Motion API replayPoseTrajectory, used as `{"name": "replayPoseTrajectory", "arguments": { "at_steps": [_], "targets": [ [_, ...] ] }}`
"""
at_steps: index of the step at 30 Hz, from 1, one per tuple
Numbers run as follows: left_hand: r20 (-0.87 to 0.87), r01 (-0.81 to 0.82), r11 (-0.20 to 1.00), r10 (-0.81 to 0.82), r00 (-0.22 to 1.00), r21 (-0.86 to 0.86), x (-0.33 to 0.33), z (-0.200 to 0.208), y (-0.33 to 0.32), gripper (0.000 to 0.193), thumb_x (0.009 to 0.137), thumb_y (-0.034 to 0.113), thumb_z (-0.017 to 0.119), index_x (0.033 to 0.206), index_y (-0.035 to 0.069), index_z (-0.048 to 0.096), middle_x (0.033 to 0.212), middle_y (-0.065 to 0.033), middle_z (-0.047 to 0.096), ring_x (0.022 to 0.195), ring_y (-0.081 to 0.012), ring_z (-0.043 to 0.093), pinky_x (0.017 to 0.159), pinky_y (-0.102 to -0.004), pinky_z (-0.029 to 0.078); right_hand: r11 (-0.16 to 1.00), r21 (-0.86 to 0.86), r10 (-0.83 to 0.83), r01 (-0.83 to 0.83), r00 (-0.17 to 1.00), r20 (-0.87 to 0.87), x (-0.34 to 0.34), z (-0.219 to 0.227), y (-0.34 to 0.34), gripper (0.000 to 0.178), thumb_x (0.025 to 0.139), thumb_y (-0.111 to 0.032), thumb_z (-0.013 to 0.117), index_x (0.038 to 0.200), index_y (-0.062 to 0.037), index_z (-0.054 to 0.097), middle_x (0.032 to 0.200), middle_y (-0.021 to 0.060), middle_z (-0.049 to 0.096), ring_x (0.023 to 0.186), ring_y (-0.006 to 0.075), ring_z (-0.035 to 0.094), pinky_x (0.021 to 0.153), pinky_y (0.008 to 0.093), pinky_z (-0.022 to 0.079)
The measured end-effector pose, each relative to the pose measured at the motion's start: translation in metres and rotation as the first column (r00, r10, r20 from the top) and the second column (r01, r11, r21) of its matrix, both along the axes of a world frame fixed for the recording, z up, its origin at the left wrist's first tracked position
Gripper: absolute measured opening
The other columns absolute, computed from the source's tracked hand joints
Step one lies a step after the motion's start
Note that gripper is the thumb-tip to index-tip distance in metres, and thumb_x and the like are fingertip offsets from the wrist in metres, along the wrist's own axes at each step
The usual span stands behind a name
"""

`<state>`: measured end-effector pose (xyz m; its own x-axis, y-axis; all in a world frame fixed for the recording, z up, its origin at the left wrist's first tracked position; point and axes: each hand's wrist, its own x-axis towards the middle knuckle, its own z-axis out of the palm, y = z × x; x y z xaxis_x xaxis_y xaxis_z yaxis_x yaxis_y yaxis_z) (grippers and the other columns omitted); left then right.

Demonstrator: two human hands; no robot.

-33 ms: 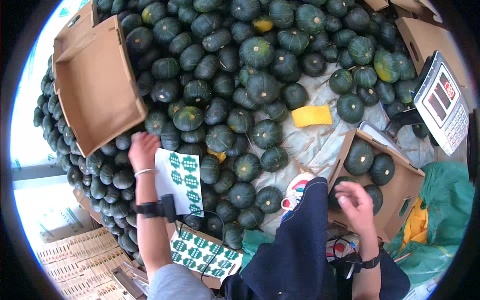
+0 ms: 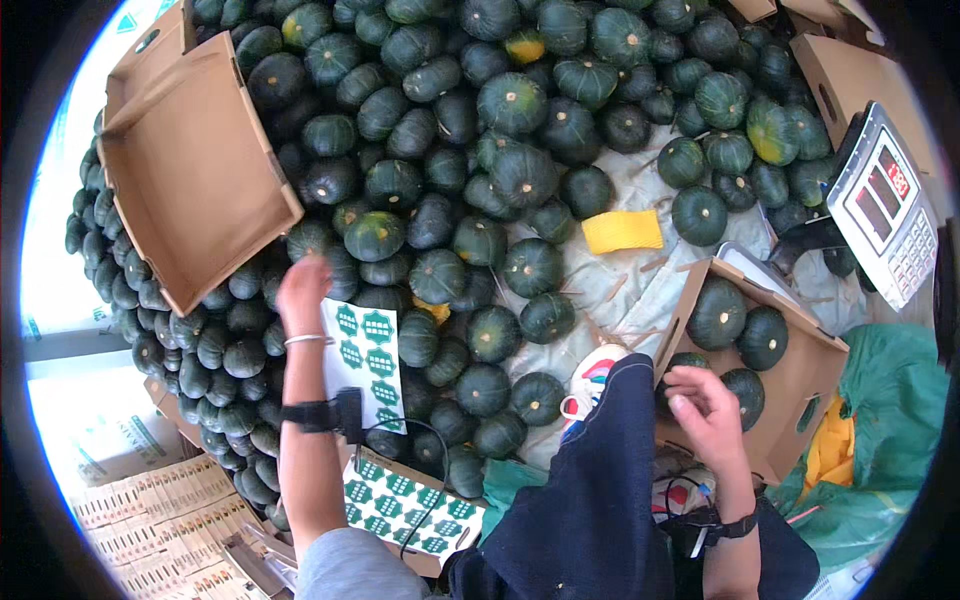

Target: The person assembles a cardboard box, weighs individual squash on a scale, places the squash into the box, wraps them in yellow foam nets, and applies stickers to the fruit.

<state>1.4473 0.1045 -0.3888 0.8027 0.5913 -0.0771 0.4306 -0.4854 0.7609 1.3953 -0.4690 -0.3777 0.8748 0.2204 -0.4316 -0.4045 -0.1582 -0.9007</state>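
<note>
My left hand (image 2: 303, 290) is above the pile of dark green pumpkins, just past the top of a white sticker sheet (image 2: 383, 362) with green labels. Its fingers are drawn together; anything between them is too small to make out. To the right, my right hand (image 2: 706, 412) hovers loosely curled, fingers apart, at the near left part of an open cardboard box (image 2: 800, 400). Inside the box are several pumpkins, among them a large one (image 2: 716, 313) and another (image 2: 763, 338). One pumpkin beside my right hand is partly hidden by it.
An empty cardboard tray (image 2: 195, 165) rests on the pile at the left. At the right stands a digital scale (image 2: 885, 205). More sticker sheets (image 2: 410, 508) lie near my lap. A yellow foam net (image 2: 622, 231) and green sacking (image 2: 890, 430) are on the ground.
My left hand has moved slightly right, its fingers going from spread to drawn together. The right hand has barely moved, and its fingers have shifted a little.
</note>
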Motion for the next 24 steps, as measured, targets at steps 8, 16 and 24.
{"name": "replayPoseTrajectory", "arguments": {
  "at_steps": [8,16,24],
  "targets": [
    [-0.186,0.601,0.613,-0.604,0.775,0.512,0.130,-0.050,-0.244,0.082,0.065,0.023,0.078,0.136,0.018,0.037,0.130,-0.0256,0.038,0.120,-0.0427,0.039,0.101,-0.0458,0.036,0.985,-0.173,-0.018,0.024,0.999,0.041,0.006,0.000,0.006,0.028,0.081,-0.003,0.062,0.108,0.0022,0.058,0.097,0.0105,0.064,0.086,0.0166,0.062,0.079,0.0292,0.050],
    [0.055,0.702,0.676,-0.728,0.683,0.222,0.136,-0.076,-0.317,0.057,0.065,0.013,0.071,0.117,0.013,0.048,0.110,-0.0218,0.042,0.099,-0.0442,0.047,0.084,-0.0478,0.046,0.940,0.056,-0.341,0.336,0.930,0.140,0.022,-0.006,0.012,0.053,0.077,-0.004,0.066,0.126,-0.0005,0.045,0.125,0.0099,0.049,0.110,0.0188,0.050,0.091,0.0322,0.044],
    [-0.017,0.811,0.510,-0.844,0.537,0.288,0.138,-0.125,-0.368,0.084,0.062,0.028,0.079,0.134,0.015,0.040,0.133,-0.0281,0.034,0.120,-0.0472,0.035,0.096,-0.0501,0.040,0.957,0.050,-0.286,0.285,0.958,0.014,0.034,-0.011,0.031,0.046,0.080,-0.002,0.064,0.123,-0.0004,0.048,0.118,0.0097,0.053,0.104,0.0175,0.054,0.089,0.0308,0.046]
  ]
}}
